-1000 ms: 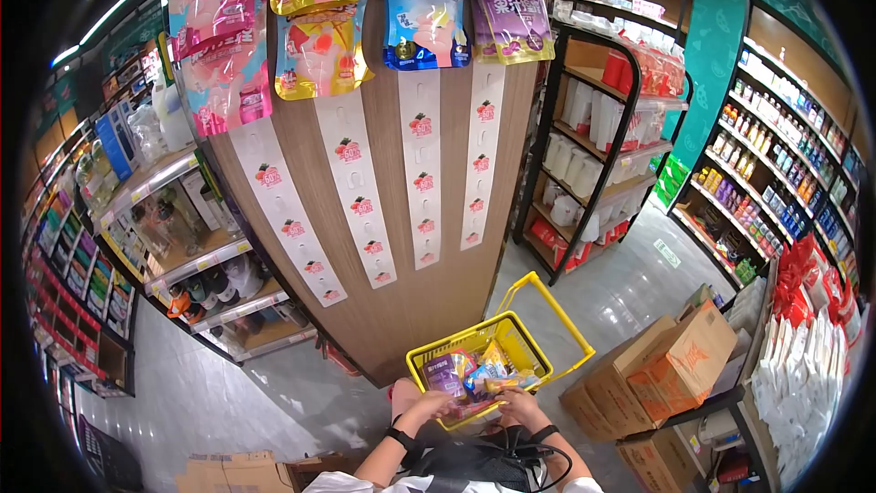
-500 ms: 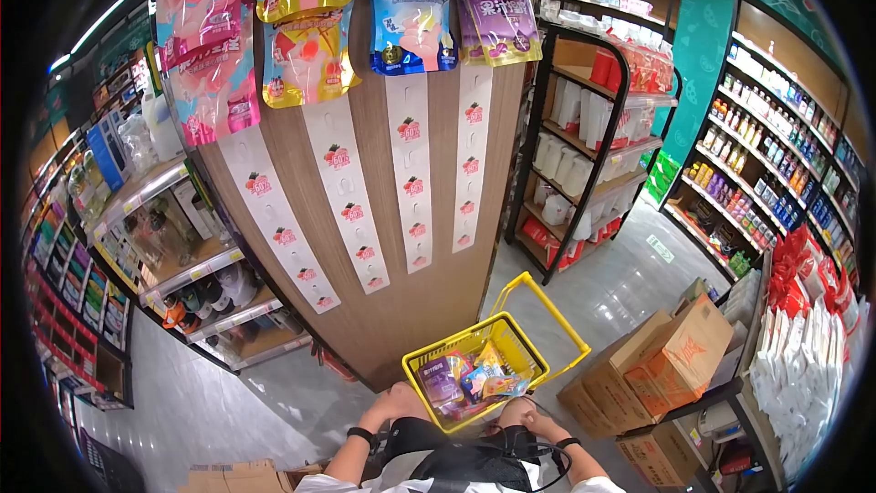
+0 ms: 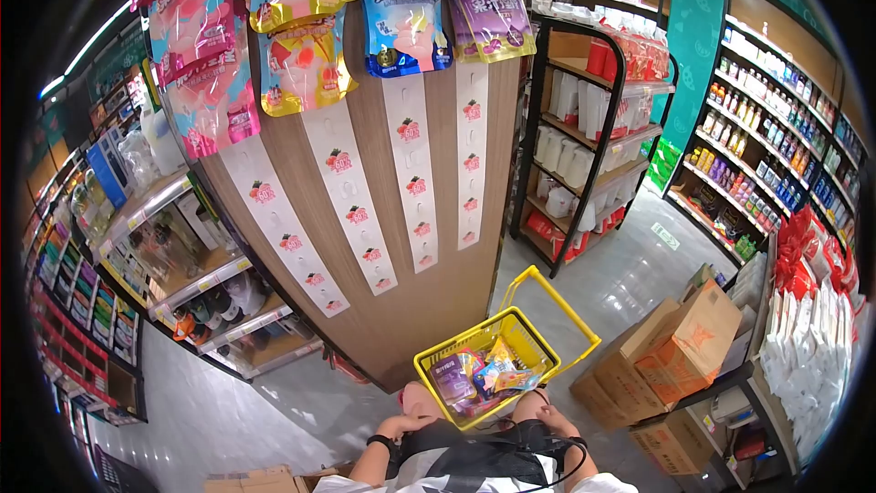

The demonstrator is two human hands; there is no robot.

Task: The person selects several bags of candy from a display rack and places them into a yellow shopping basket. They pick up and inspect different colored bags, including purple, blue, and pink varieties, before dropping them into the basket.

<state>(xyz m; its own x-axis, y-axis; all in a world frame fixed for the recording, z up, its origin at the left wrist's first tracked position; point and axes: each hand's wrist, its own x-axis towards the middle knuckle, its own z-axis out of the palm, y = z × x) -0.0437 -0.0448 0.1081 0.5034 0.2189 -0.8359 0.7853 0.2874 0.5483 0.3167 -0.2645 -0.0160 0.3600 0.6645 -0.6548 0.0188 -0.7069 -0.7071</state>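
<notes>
My left hand (image 3: 408, 423) rests by my left knee, fingers stretched toward the basket and holding nothing. On my right thigh lies my right hand (image 3: 554, 418), loosely open, with a dark cable close by. Between and beyond my knees stands a yellow basket (image 3: 546, 344), its handle tipped to the right. Inside it are a purple snack bag (image 3: 452, 379) and several colourful bags. Above, pink bags (image 3: 215, 102), yellow bags (image 3: 306, 68), blue bags (image 3: 406, 32) and purple bags (image 3: 495, 20) hang on a wooden display panel (image 3: 365, 333). Neither hand touches them.
White hook strips (image 3: 415, 183) run down the panel. Cardboard boxes (image 3: 689, 342) are stacked at the right, beside a shelf with white packages (image 3: 808, 365). A black-framed rack (image 3: 607, 128) stands behind the panel. Stocked shelves (image 3: 214, 283) line the left.
The basket and its bags appear slightly farther right in view. My left hand has slid back from the knee beside the basket; my right hand also sits farther right. The view has shifted a little.
</notes>
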